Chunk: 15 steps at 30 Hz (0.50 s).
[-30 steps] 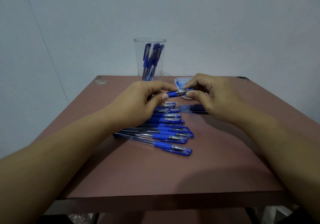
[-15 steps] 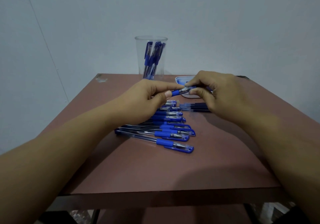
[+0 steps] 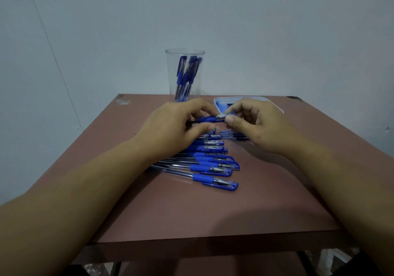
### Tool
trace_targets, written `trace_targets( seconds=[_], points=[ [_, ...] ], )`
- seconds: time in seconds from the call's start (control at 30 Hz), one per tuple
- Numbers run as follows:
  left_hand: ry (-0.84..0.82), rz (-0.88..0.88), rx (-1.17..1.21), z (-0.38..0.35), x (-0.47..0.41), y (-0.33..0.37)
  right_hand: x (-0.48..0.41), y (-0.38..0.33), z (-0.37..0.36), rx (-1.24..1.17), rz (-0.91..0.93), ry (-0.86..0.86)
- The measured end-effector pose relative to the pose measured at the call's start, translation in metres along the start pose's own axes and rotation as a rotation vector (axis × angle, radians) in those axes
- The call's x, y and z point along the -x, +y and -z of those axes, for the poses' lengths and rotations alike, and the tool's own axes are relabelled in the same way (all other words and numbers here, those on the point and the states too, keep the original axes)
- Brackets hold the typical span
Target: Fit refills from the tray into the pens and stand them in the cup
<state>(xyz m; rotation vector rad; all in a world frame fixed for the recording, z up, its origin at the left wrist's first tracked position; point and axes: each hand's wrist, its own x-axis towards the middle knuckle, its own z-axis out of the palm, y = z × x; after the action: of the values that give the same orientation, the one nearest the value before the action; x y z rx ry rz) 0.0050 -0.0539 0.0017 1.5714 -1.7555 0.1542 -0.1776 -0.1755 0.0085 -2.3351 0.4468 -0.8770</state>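
- Two bare forearms reach in from the bottom corners over a flat reddish-brown surface.
- A row of see-through plastic pens with blue rubber sleeves and blue caps lies side by side in the middle of the surface. The capped ends point to the right.
- Both hands meet just above the far end of that row.
- The left hand curls its thumb and fingers round one blue-sleeved pen. Its grip is clamped on that pen, which is held sideways, up off the surface.
- The right hand pinches the silver tip end of the same pen between thumb and first finger, so its grip is clamped on it too.
- Under the right hand, a small bunch of thin dark blue refill sticks lies on the surface, just right of the row.
- A shallow white tray sits behind the right hand, partly hidden. Something blue is inside, too blurry to tell.
- A tall clear plastic cup stands at the far edge, left of the tray. Several blue-capped pens stand in it, caps up.
- A chipped spot marks the far left corner.
- A pale blue-grey wall rises behind.
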Motion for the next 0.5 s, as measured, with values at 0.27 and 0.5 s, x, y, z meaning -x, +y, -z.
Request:
trace_targets(
  seconds=[0.27,0.5],
  points=[
    [-0.033,0.112,0.156,-0.01,-0.003,0.004,-0.005,0.005,0.001,0.058,0.014,0.004],
    [-0.106,0.169,0.196,-0.001,0.0,-0.006,0.0,0.01,0.023,0.137,0.022,0.096]
  ],
)
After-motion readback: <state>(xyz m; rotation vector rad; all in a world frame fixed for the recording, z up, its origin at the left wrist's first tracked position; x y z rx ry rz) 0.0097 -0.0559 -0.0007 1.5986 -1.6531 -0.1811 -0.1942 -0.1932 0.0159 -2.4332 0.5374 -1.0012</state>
